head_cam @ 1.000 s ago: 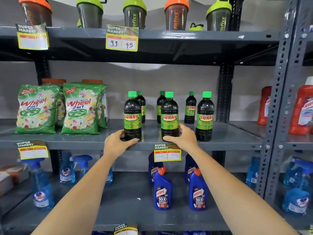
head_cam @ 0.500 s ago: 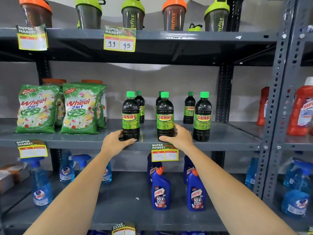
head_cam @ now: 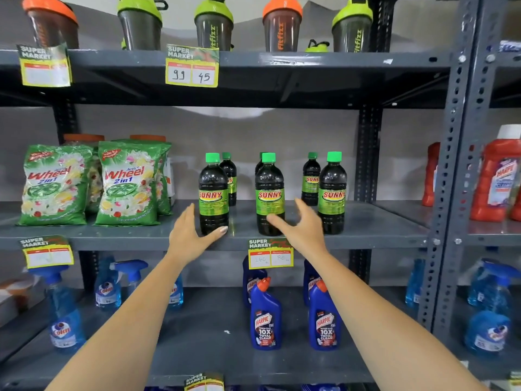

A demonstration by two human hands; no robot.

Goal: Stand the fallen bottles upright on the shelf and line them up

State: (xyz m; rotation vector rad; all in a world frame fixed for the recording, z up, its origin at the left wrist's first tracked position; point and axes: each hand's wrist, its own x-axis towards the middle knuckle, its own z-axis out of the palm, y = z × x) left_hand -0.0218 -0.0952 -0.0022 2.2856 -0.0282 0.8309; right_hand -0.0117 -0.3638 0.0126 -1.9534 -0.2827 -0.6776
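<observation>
Three dark Sunny bottles with green caps stand upright in a front row on the grey middle shelf (head_cam: 366,235): the left bottle (head_cam: 213,193), the middle bottle (head_cam: 269,193) and the right bottle (head_cam: 332,193). Three more upright ones stand behind them, such as the back right bottle (head_cam: 310,179). My left hand (head_cam: 191,235) is open around the base of the left bottle, thumb in front of it. My right hand (head_cam: 303,225) is open just right of the middle bottle, a fingertip near its base.
Green Wheel detergent bags (head_cam: 127,184) fill the shelf's left part. Red Harpic bottles (head_cam: 496,176) stand past the upright post (head_cam: 451,165). Shaker cups (head_cam: 214,26) line the shelf above; blue Harpic bottles (head_cam: 266,317) and blue spray bottles (head_cam: 63,311) stand below.
Both hands have let go of the bases of the left and middle bottles and opened. The middle bottle has shifted slightly left, making the gaps more even.
</observation>
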